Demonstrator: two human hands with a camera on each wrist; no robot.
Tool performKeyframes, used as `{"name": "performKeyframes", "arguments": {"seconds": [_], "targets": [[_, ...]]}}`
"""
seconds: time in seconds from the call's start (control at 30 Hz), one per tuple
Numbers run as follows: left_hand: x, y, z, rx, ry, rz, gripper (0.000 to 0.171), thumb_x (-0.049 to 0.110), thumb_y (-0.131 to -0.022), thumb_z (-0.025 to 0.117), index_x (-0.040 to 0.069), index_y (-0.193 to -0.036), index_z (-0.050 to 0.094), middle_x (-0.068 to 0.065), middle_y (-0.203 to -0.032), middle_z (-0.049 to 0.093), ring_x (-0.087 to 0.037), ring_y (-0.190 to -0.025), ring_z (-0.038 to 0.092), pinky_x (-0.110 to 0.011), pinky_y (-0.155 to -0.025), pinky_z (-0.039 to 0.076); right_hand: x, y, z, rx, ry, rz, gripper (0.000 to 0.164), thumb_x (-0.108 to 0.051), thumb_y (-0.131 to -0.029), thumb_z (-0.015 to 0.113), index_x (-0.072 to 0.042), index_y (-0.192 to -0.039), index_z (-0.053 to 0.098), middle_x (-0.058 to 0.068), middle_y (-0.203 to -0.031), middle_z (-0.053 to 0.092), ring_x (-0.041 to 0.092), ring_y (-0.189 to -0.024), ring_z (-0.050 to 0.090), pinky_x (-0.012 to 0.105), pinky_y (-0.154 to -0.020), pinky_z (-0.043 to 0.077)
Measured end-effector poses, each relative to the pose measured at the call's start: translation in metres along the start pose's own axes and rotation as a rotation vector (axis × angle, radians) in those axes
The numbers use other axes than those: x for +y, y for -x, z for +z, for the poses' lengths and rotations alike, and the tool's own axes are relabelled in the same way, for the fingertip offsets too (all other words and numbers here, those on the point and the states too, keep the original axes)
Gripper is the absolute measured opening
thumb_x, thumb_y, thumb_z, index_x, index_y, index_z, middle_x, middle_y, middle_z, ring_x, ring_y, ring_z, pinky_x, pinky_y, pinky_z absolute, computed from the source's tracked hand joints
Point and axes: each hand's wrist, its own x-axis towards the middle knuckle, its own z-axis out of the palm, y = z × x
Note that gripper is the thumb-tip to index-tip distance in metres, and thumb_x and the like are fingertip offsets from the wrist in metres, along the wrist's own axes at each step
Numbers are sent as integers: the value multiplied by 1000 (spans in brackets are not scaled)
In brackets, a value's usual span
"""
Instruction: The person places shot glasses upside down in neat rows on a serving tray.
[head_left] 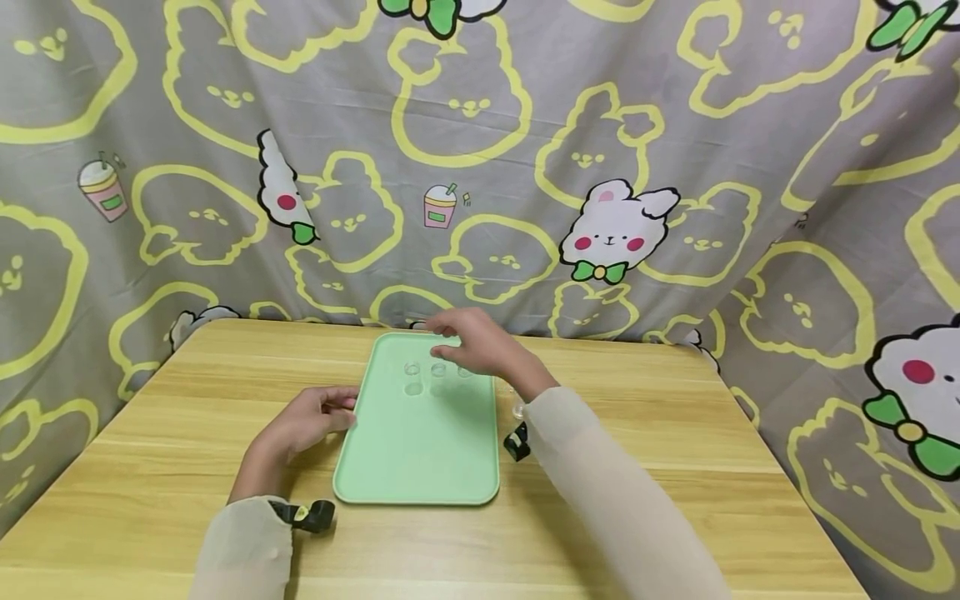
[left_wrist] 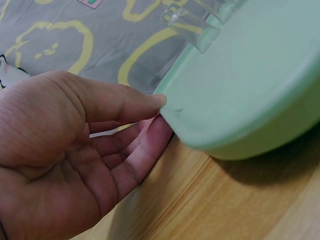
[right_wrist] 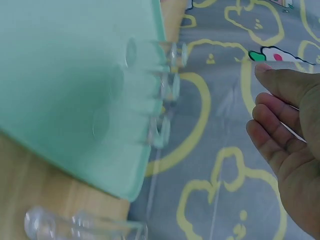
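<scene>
A light green rectangular tray (head_left: 420, 458) lies on the wooden table. My left hand (head_left: 303, 421) is at its left edge; in the left wrist view the thumb (left_wrist: 145, 104) presses on the rim and the fingers curl beneath it, pinching the tray. Three small clear cups (head_left: 413, 380) stand in a row on the tray's far half. Over the far right part of the tray hovers my right hand (head_left: 480, 342), holding nothing. Its fingers are relaxed and apart from the cups, as the right wrist view shows, where one cup (right_wrist: 159, 131) stands nearest the tray's corner.
More clear cups (right_wrist: 42, 222) stand on the table just right of the tray, partly hidden by the right sleeve (head_left: 600, 467) in the head view. A patterned grey curtain (head_left: 480, 192) hangs behind the table (head_left: 637, 400). A black camera (head_left: 313, 517) is strapped to the left wrist.
</scene>
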Motion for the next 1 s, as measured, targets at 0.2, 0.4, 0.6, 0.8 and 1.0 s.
{"name": "performKeyframes", "arguments": {"seconds": [0.2, 0.4, 0.6, 0.8, 1.0], "targets": [[0, 1, -2, -5, 8, 1, 52, 3, -97, 65, -9, -146, 49, -23, -130, 59, -27, -107, 60, -33, -85, 54, 11, 18, -17, 60, -32, 13, 37, -17, -97, 74, -4, -130, 68, 12, -128, 69, 25, -113, 68, 36, -99, 53], [0, 1, -2, -5, 1, -4, 52, 3, -97, 65, -8, -145, 50, -22, -129, 60, -26, -106, 60, -30, -84, 54, 26, 40, -28, 130, -60, 7, 37, -17, -97, 73, -1, -129, 69, 17, -125, 70, 29, -111, 68, 41, -97, 55], [0, -1, -2, 2, -2, -10, 51, 3, -97, 65, -8, -145, 51, -21, -128, 61, -26, -106, 60, -30, -84, 53, 41, 63, -35, 180, -57, 24, 33, -17, -97, 73, -2, -126, 70, 15, -120, 72, 30, -106, 69, 43, -94, 56], [0, 0, 0, -5, 14, 6, 53, 3, -96, 66, -10, -144, 50, -22, -129, 60, -27, -106, 61, -31, -83, 54, 57, 87, -35, 178, -71, 78, 29, -19, -97, 72, -3, -121, 73, 12, -115, 73, 24, -100, 68, 45, -93, 56], [1, 1, 0, 1, 12, 3, 52, 3, -96, 67, -9, -144, 51, -22, -129, 61, -27, -106, 60, -30, -82, 53, 77, 108, -31, 169, -77, 122, 29, -14, -95, 74, -2, -122, 72, 11, -114, 73, 23, -100, 69, 43, -91, 56]]}}
